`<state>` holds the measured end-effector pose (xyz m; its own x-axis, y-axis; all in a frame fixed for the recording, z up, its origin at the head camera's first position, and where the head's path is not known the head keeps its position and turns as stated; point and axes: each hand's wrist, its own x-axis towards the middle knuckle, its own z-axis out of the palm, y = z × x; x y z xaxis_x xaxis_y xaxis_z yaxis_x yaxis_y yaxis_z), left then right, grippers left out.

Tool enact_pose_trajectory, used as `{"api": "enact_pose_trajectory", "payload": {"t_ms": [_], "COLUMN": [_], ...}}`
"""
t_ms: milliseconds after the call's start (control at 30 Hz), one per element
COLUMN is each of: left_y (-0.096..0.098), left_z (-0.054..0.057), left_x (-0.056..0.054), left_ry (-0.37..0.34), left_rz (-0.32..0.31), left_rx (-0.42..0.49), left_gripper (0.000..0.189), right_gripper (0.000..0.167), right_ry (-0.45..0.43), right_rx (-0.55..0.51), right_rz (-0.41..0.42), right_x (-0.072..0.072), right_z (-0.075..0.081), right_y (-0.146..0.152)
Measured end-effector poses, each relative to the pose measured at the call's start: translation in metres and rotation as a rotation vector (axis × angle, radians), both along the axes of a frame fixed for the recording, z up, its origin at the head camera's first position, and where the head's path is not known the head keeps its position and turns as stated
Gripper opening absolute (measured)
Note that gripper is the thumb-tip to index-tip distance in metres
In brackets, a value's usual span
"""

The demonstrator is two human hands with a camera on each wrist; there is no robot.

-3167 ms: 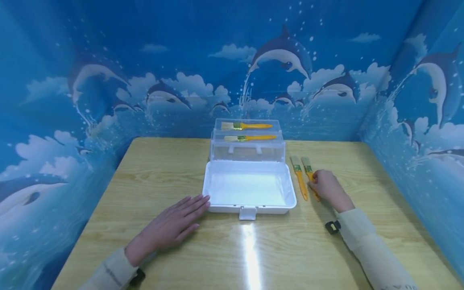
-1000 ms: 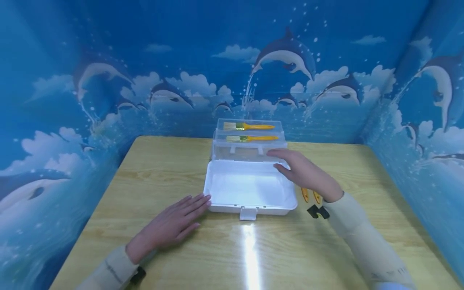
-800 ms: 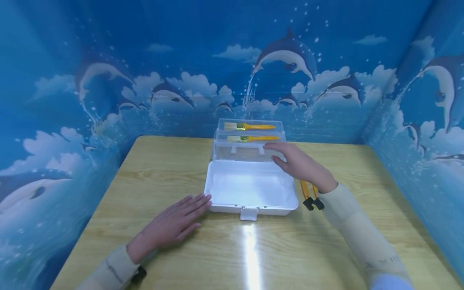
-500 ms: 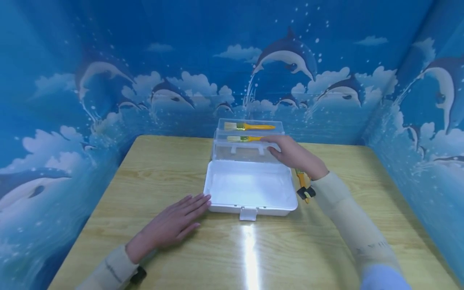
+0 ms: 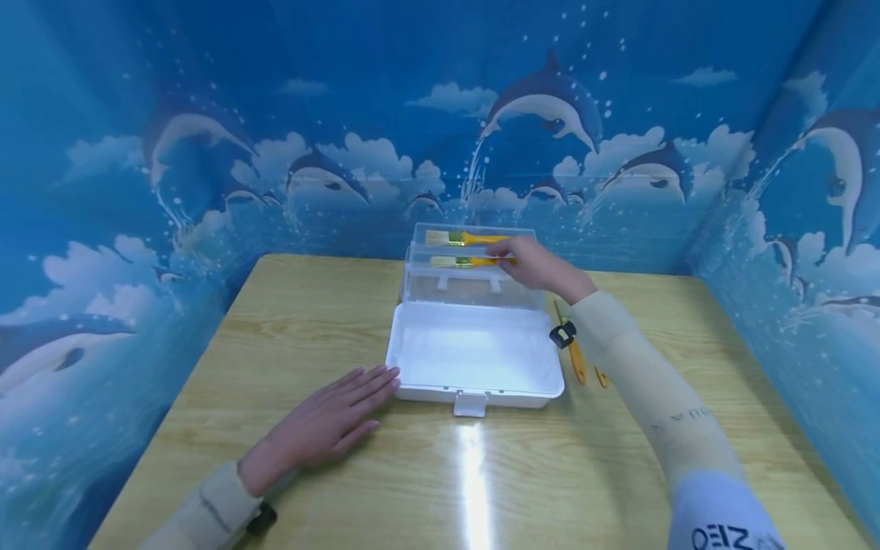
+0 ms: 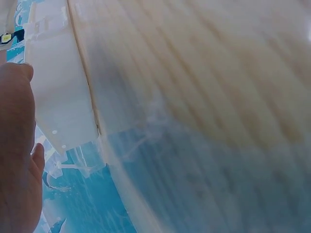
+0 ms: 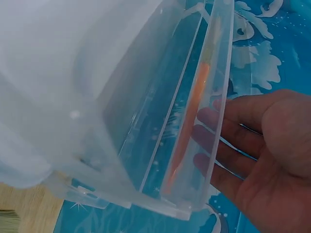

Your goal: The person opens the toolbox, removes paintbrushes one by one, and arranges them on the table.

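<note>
reaching over the clear trays (image 5: 418,262), the right hand (image 5: 539,266) has come up and inward from the white box's (image 5: 474,359) far right corner. its fingers now lie at the handles of the near brush (image 5: 462,262) and far brush (image 5: 455,238), both in those trays; whether it pinches either, i cannot tell. the reach seems finished, with neither brush out. the left hand (image 5: 337,416) is unmoved, fingers straight, tips at the box's near left corner. two loose brushes (image 5: 576,360) lie right of it.

The right hand (image 5: 532,263) has left the right brush (image 5: 601,376) on the table (image 5: 330,298) and moved left and far, now partly covering both handles of the tray brushes (image 5: 459,262). The right sleeve (image 5: 639,367) now hides most of that right brush.
</note>
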<state>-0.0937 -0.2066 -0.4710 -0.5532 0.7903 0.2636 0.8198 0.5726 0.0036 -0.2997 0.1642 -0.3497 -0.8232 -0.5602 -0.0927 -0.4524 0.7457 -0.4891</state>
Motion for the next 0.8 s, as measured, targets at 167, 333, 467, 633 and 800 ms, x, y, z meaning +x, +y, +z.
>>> {"api": "enact_pose_trajectory", "payload": {"t_ms": [167, 333, 467, 633, 800], "left_y": [0.0, 0.0, 0.001, 0.001, 0.0], "left_z": [-0.001, -0.001, 0.0, 0.0, 0.0], "left_x": [-0.001, 0.0, 0.001, 0.0, 0.0], "left_ry": [-0.002, -0.005, -0.01, -0.024, -0.013], "left_rz": [-0.003, 0.001, 0.001, 0.005, 0.002], "left_rx": [0.004, 0.009, 0.013, 0.01, 0.017], "left_gripper": [0.069, 0.069, 0.069, 0.069, 0.067], "right_gripper": [0.036, 0.034, 0.029, 0.027, 0.023], "right_ry": [-0.001, -0.003, 0.012, 0.031, 0.07], "right_rx": [0.037, 0.093, 0.122, 0.174, 0.176], "right_rz": [0.037, 0.092, 0.11, 0.096, 0.103], "right_x": [-0.007, -0.012, -0.016, -0.017, -0.018], "right_z": [0.004, 0.006, 0.006, 0.005, 0.004], "right_y": [-0.007, -0.012, -0.016, -0.021, -0.023]}}
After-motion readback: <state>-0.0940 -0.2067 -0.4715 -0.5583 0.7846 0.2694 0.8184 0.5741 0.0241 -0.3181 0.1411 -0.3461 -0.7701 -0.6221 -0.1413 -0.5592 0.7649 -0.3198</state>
